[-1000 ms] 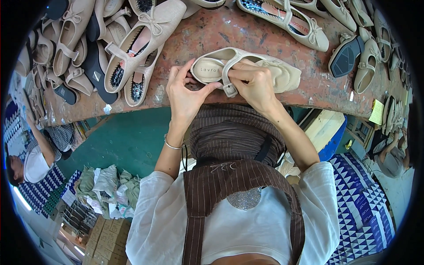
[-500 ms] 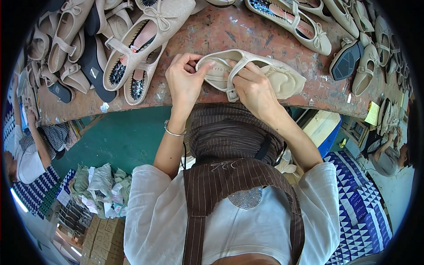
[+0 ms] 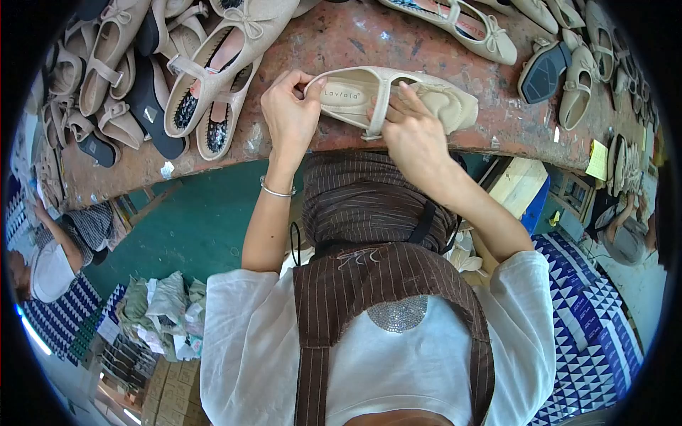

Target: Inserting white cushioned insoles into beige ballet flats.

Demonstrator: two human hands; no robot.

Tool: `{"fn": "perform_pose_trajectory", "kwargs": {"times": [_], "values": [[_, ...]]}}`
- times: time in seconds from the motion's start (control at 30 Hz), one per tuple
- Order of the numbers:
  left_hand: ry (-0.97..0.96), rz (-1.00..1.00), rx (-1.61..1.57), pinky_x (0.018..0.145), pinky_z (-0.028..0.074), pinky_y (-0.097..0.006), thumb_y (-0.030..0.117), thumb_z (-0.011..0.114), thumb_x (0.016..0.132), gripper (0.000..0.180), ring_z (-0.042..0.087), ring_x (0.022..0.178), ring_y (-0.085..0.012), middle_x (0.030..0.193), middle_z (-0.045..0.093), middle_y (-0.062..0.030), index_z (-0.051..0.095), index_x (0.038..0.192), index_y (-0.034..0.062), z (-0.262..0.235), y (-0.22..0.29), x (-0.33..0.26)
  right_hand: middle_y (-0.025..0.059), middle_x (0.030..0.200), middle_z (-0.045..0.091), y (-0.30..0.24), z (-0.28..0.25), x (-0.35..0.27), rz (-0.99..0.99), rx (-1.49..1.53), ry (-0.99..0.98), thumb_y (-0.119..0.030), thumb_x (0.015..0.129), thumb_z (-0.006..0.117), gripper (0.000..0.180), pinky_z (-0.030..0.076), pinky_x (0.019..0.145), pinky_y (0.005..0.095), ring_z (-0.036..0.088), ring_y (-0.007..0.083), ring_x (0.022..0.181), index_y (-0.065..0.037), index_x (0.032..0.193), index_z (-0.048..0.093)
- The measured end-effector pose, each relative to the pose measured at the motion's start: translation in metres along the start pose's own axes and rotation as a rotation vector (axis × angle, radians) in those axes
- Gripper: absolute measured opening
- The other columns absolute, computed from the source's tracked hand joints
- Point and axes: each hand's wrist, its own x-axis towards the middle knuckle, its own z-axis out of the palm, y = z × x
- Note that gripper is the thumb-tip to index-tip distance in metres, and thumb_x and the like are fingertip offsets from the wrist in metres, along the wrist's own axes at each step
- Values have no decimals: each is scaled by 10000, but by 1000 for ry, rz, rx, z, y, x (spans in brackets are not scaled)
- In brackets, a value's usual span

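Observation:
A beige Mary Jane shoe lies sideways at the table's near edge, heel to the left and squared toe to the right. Its light insole shows inside the heel. My left hand is closed on the heel, thumb over the inner rim and fingers outside. Across the shoe's opening, my right hand grips at the strap, its index finger reaching toward the far rim. Some of its fingertips are hidden by the strap and shoe. A padded beige part shows beside this hand, near the toe.
More beige shoes are piled at the left, some with dark, patterned insides. At the right, a shoe with its dark sole up lies beside other shoes. The worn reddish table curves around me. Co-workers sit at both sides.
The shoe has shifted slightly up and left with both hands. My right hand's index finger has straightened toward the far rim, and more of the insole shows at the heel.

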Motion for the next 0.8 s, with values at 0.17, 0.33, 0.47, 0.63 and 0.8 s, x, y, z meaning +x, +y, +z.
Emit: {"fn": "perform_pose_trajectory", "kwargs": {"times": [0.17,0.33,0.47,0.63,0.8], "values": [[-103,-44,96,592,463,-443,118,691,819,160,607,615,-370,663,606,-208,617,758,-9,3,2,-16,109,1006,727,20,4,-19,256,255,278,-7,695,627,163,316,1153,463,672,231,1040,-34,817,733],[-435,33,225,628,522,-504,112,640,832,161,652,664,-434,672,636,-237,561,774,-15,15,31,-80,180,1171,648,62,-7,-3,746,142,684,-153,790,736,495,424,1019,457,585,347,1135,-4,1247,615],[-487,208,488,574,496,-469,322,681,894,333,661,632,-374,660,646,-188,592,743,39,19,64,-91,91,917,692,84,-21,-8,698,1091,562,-142,738,809,517,537,728,280,646,123,820,18,1203,649],[-177,395,32,774,506,-446,151,710,846,260,637,865,-322,972,665,-156,636,1061,25,32,79,-31,95,976,699,44,-32,-40,525,1060,637,-10,786,675,197,527,818,305,668,158,914,20,971,616],[-487,629,13,840,518,-377,34,751,711,285,629,946,-282,967,701,-128,734,995,42,62,67,19,113,872,710,40,-31,-40,477,842,671,50,800,594,144,548,710,325,717,241,800,4,929,552]]}}
